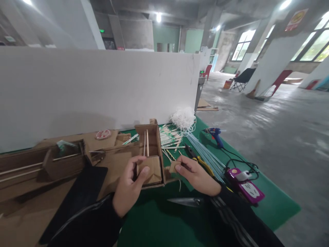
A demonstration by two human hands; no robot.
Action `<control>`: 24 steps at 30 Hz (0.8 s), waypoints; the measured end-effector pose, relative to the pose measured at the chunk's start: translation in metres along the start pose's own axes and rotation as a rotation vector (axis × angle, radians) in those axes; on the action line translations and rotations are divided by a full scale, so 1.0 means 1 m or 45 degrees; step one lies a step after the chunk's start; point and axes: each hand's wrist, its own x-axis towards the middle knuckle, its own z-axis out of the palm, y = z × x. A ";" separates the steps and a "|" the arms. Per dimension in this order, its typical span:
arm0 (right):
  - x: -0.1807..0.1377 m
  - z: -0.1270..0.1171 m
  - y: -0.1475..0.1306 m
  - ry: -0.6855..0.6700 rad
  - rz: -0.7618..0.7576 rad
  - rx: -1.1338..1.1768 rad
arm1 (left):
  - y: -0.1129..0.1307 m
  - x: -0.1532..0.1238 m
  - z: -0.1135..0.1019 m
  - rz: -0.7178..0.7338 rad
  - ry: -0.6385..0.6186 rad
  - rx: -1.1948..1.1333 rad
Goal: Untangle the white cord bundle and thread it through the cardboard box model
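My left hand (135, 183) grips a small folded cardboard box (152, 169) at the near end of a long cardboard tray (158, 137), thumb on top and fingers round its left side. Two thin sticks (147, 142) lie in the tray beyond the box. Just right of the tray wall, my right hand (196, 173) pinches a small cardboard piece (174, 167) between thumb and fingers. Below the right hand, pointed metal blades, seemingly scissors (185, 201), lie on the green table mat (146, 219); their handles are hidden by my sleeve.
Yellow-handled pliers (205, 166), pale blue rods (205, 152) and scattered wooden sticks (171, 137) lie to the right. Behind them is a tangle of white cord (183, 120). A blue glue gun (217, 137) and purple power strip (246, 187) sit near the right edge. Cardboard structures (48, 161) fill the left.
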 end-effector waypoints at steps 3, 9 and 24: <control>-0.001 0.004 -0.001 -0.120 0.041 0.147 | 0.001 -0.004 0.003 -0.044 -0.069 0.022; 0.001 0.008 0.003 -0.128 0.087 0.140 | 0.000 -0.006 0.007 -0.055 -0.061 0.124; 0.001 0.009 0.002 -0.265 0.141 0.199 | -0.001 -0.022 0.016 -0.143 0.078 -0.045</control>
